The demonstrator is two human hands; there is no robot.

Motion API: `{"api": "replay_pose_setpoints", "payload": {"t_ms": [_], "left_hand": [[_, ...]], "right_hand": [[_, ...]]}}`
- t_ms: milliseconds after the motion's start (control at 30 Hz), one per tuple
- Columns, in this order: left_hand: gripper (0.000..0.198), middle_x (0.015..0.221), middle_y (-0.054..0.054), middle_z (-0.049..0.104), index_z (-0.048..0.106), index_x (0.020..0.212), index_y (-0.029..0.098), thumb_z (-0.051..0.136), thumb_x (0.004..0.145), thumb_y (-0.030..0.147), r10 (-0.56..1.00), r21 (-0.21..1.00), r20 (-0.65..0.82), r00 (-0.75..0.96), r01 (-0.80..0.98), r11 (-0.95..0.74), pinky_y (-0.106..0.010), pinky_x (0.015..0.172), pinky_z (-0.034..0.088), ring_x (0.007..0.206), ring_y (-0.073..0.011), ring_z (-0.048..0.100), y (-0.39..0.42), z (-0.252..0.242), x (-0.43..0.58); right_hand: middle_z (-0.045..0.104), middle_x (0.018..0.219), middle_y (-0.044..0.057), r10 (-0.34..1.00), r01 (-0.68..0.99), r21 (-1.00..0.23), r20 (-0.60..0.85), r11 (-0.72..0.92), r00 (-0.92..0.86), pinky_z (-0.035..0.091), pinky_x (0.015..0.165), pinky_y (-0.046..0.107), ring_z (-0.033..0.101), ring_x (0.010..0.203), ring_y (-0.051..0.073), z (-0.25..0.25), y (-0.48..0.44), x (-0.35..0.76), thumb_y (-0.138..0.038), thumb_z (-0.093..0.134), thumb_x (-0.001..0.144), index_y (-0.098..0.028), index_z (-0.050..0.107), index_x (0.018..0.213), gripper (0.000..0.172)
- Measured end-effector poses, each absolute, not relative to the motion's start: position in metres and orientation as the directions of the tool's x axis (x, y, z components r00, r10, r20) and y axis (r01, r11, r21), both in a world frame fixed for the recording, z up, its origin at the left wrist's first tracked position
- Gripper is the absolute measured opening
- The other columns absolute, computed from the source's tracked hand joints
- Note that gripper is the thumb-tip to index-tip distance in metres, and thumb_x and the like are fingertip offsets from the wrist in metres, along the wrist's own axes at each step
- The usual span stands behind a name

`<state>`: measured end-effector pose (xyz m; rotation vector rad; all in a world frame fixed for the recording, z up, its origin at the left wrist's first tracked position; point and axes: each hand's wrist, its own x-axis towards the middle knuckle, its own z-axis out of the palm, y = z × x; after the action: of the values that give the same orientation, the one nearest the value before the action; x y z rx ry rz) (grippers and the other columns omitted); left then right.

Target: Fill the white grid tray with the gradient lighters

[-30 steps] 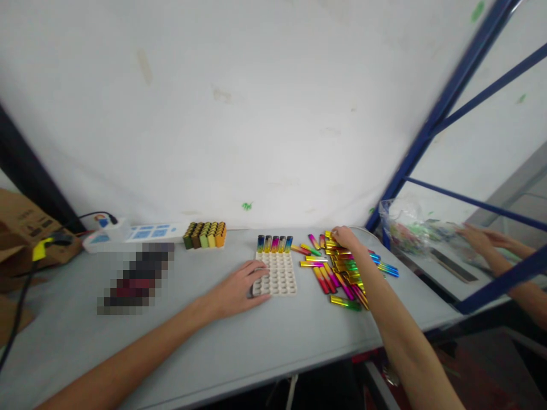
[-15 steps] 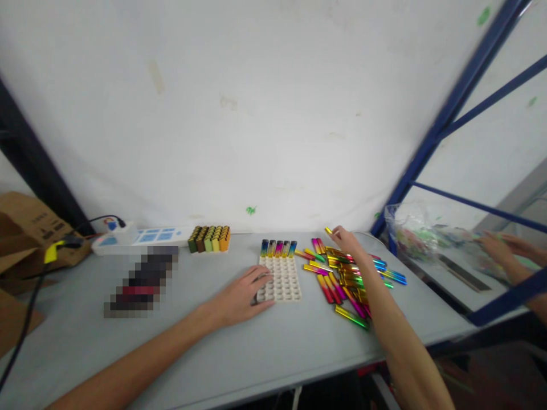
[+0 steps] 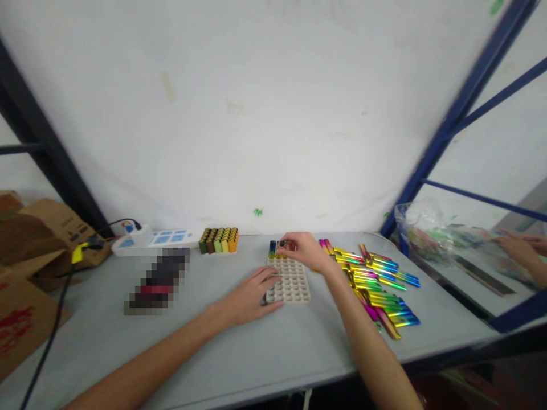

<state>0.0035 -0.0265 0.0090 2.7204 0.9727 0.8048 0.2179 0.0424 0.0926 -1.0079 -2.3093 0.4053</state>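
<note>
A white tray (image 3: 294,285) with rows of round holes lies in front of me. Across its left side rest the spread fingers of my left hand (image 3: 252,293); its thumb reaches the front corner, and something dark shows under the palm. My right hand (image 3: 305,249) is over the tray's back row, fingertips pinched around a shiny tube of lighter size, mostly hidden. Beside those fingers, a blue-and-gold tube (image 3: 272,249) stands upright at the back left. Right of the tray spreads a pile of shiny gradient-coloured tubes (image 3: 376,279).
A block of upright gold-topped tubes (image 3: 220,242) stands near the wall. Left of it are a power strip (image 3: 171,236), a pixelated dark object (image 3: 164,279) and cardboard boxes (image 3: 34,307). Beyond the blue frame (image 3: 440,142), a plastic bag (image 3: 421,228) and another person's hands (image 3: 519,247) appear.
My right hand has come from above the pile leftward to the tray's back row, bringing a gold-looking tube. My left hand stays on the tray. The whole view has shifted slightly.
</note>
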Motion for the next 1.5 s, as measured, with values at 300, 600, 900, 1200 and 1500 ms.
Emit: {"api": "replay_pose_setpoints", "payload": {"t_ms": [300, 600, 900, 1200, 1500], "left_hand": [[0.044, 0.130, -0.012, 0.059, 0.059, 0.130, 0.020, 0.067, 0.091, 0.040, 0.626, 0.313, 0.401, 0.669, 0.542, -0.780, -0.047, 0.114, 0.043, 0.128, -0.0288, 0.051, -0.026, 0.011, 0.005], [0.041, 0.131, -0.011, 0.058, 0.059, 0.128, 0.021, 0.065, 0.093, 0.039, 0.613, 0.322, 0.405, 0.678, 0.522, -0.790, -0.046, 0.114, 0.043, 0.128, -0.0285, 0.051, -0.026, 0.011, 0.005], [0.046, 0.133, -0.010, 0.058, 0.057, 0.134, 0.023, 0.066, 0.092, 0.039, 0.605, 0.336, 0.421, 0.676, 0.503, -0.796, -0.046, 0.115, 0.042, 0.131, -0.0282, 0.050, -0.025, 0.010, 0.005], [0.044, 0.134, -0.010, 0.059, 0.059, 0.133, 0.023, 0.066, 0.093, 0.039, 0.598, 0.323, 0.435, 0.673, 0.504, -0.801, -0.045, 0.115, 0.042, 0.131, -0.0276, 0.051, -0.024, 0.011, 0.005], [0.045, 0.134, -0.013, 0.058, 0.060, 0.132, 0.020, 0.064, 0.093, 0.042, 0.610, 0.288, 0.431, 0.664, 0.540, -0.791, -0.047, 0.114, 0.044, 0.131, -0.0294, 0.052, -0.021, 0.003, 0.001]], "right_hand": [[0.071, 0.078, 0.001, 0.764, 0.607, -0.467, 0.453, 0.643, -0.460, 0.045, 0.066, 0.022, 0.064, 0.069, 0.014, 0.045, 0.047, 0.199, -0.029, 0.074, 0.087, -0.017, 0.067, 0.100, 0.019], [0.076, 0.081, 0.004, 0.824, 0.667, -0.502, 0.458, 0.550, -0.335, 0.050, 0.070, 0.024, 0.070, 0.074, 0.017, 0.028, 0.052, 0.189, -0.031, 0.073, 0.089, -0.019, 0.066, 0.092, 0.014], [0.076, 0.098, 0.013, 0.873, 0.857, -0.283, 0.370, 0.431, -0.318, 0.050, 0.074, 0.029, 0.071, 0.087, 0.023, 0.037, 0.037, 0.177, -0.036, 0.061, 0.097, -0.018, 0.065, 0.103, 0.019], [0.074, 0.082, 0.013, 0.897, 0.911, -0.182, 0.323, 0.371, -0.301, 0.048, 0.067, 0.029, 0.070, 0.076, 0.023, 0.039, 0.030, 0.179, -0.057, 0.057, 0.095, -0.020, 0.071, 0.085, 0.041], [0.076, 0.092, 0.007, 0.931, 0.938, -0.218, 0.306, 0.270, -0.197, 0.047, 0.077, 0.025, 0.069, 0.085, 0.018, 0.062, 0.060, 0.290, -0.030, 0.055, 0.098, -0.018, 0.071, 0.103, 0.021]]}}
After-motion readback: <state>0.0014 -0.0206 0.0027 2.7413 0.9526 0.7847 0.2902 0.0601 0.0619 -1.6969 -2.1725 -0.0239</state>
